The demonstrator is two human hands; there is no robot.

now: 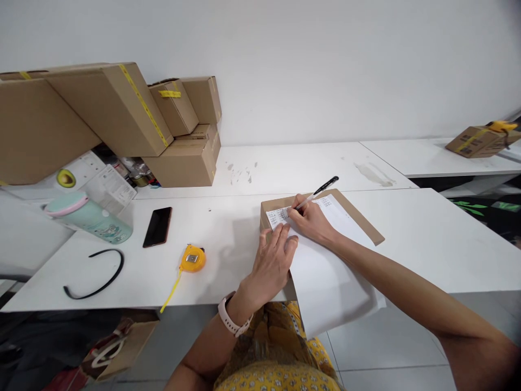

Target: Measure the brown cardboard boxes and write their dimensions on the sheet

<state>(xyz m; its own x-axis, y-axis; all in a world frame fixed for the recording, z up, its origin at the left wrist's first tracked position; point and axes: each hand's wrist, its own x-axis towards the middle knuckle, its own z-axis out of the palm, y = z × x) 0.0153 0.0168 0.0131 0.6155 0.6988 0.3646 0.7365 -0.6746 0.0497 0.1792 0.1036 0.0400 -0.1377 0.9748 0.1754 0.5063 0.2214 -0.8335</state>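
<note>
My right hand (pixel 307 218) is closed around a black-and-clear pen (pixel 325 185), its tip hidden by the fingers near the top of a white sheet of paper (pixel 325 282). Handwritten lines cover the upper part of the sheet, too small to read. The paper lies over a flat cardboard box (pixel 360 220) and hangs past the table's front edge. My left hand (pixel 274 255), with a pale pink watch on the wrist, rests with fingers stretched out at the paper's left edge.
On the white table (pixel 407 239) to the left lie a yellow tape measure (pixel 192 258) with its tape pulled out, a phone (pixel 158 227), a black headband (pixel 116 277) and a mint bottle (pixel 91 220). Cardboard boxes (pixel 183 163) are stacked behind. Another box (pixel 478 142) stands far right.
</note>
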